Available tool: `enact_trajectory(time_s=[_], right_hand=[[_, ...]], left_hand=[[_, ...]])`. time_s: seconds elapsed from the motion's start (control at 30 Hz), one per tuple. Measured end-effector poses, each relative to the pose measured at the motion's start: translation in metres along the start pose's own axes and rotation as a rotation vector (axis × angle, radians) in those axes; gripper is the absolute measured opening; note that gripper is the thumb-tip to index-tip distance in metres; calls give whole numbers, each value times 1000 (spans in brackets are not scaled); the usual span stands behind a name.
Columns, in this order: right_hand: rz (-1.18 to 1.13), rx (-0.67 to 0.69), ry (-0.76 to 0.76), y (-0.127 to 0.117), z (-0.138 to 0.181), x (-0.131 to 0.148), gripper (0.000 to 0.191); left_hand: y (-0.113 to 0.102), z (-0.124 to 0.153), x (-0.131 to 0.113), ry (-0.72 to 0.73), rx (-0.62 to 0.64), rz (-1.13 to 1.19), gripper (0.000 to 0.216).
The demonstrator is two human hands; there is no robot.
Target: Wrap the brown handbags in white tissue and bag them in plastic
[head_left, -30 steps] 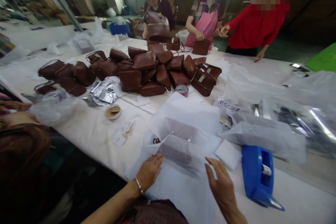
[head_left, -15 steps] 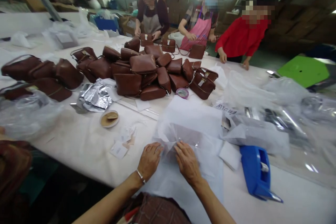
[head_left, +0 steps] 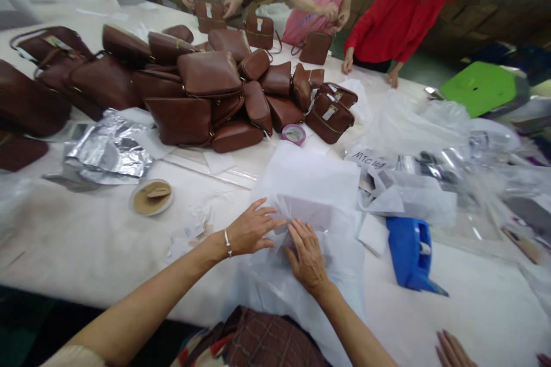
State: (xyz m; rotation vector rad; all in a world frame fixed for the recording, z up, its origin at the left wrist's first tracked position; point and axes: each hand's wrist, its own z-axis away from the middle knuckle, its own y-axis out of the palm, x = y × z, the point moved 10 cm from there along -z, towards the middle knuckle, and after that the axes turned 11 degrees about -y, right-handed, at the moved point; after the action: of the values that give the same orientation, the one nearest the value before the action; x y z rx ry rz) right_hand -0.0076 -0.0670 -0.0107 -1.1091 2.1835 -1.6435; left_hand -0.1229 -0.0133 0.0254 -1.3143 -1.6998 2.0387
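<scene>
In front of me on the table lies a sheet of thin white translucent wrapping [head_left: 314,175], smooth at its far end. A greyish-brown rectangular shape [head_left: 316,212] shows faintly through it; its kind I cannot make out. My right hand [head_left: 307,255] rests flat on the wrapping over this shape, fingers stretched forward. To its left, my left hand [head_left: 253,228] points right with fingers spread, its fingertips close to the right hand's and over the wrapping's left side. Neither hand grips anything. A bracelet [head_left: 227,242] circles my left wrist.
Brown handbags [head_left: 209,71] are heaped beyond my hands. A purple tape roll [head_left: 294,135], a blue tape dispenser [head_left: 411,255], silver foil [head_left: 107,149] and a round tub [head_left: 151,197] surround the wrapping. Another person's hand [head_left: 454,350] is at lower right; co-workers stand across the table.
My left hand has lifted from the wrapping's near edge and turned to the right, fingers spreading. My right hand now lies flatter. The view has tilted down, and another person's hand appears at lower right.
</scene>
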Motion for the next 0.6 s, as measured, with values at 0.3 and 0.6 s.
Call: enact_trajectory(time_s=[0.3,0.6], right_hand=[[5,10,68,6,-9,3,52],[156,46,72,16,-22,-2,46]], left_hand=[[67,25,53,-246,304,-3,19],[80,51,103,-572,311,-85,25]])
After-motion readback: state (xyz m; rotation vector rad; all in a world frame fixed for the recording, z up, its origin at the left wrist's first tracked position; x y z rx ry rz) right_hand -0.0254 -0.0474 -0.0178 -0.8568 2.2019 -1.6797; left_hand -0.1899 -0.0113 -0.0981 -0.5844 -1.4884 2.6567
